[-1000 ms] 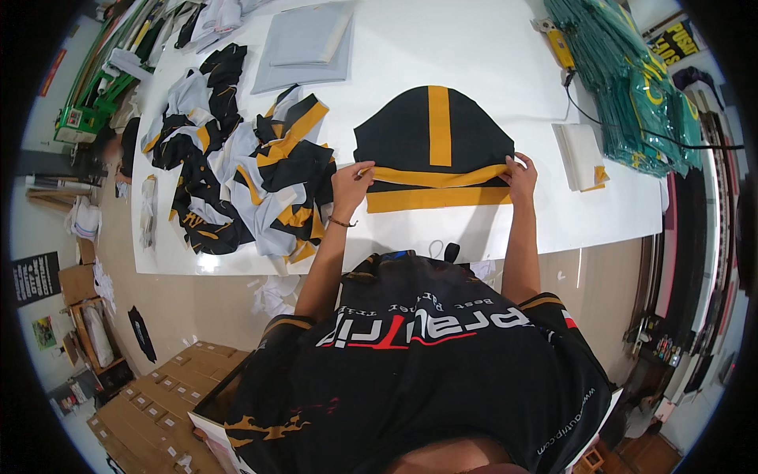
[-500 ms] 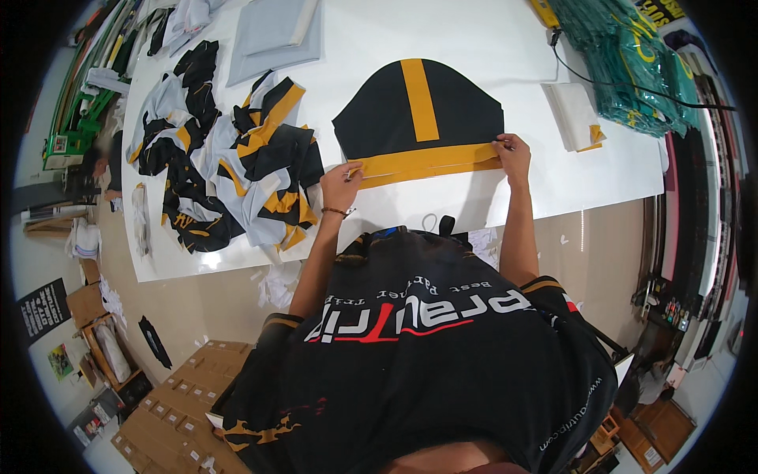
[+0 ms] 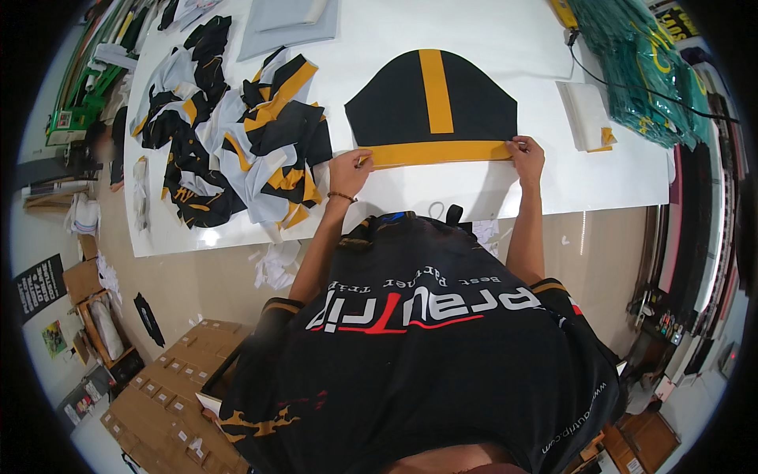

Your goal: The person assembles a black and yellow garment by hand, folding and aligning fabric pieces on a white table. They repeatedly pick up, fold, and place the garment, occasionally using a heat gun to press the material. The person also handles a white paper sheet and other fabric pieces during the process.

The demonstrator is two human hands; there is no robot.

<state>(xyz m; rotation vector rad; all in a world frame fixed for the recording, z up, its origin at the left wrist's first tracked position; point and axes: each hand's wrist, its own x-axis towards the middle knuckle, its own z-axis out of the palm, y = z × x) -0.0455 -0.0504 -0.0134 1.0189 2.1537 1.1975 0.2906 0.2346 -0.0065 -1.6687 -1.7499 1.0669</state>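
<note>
A black sleeve-shaped fabric piece (image 3: 395,103) with a rounded top lies flat on the white table, a yellow stripe running down its middle. Along its straight near edge runs a yellow fabric band (image 3: 442,152). My left hand (image 3: 350,171) pinches the band's left end between thumb and fingers. At the right end, my right hand (image 3: 527,160) grips the band's corner in the same way. Both forearms reach in from the near side, and a beaded bracelet (image 3: 342,197) circles the left wrist.
Crumpled black, white and yellow fabric scraps (image 3: 237,142) lie left of the piece. Folded grey-white sheets (image 3: 288,31) rest at the back. To the right are a small white fabric stack (image 3: 583,114), green plastic-wrapped bundles (image 3: 632,71) and a black cable (image 3: 632,88).
The yellow band has gone from two visible layers with a line between them to nearly one band. Both hands still hold its ends; the view has shifted slightly.
</note>
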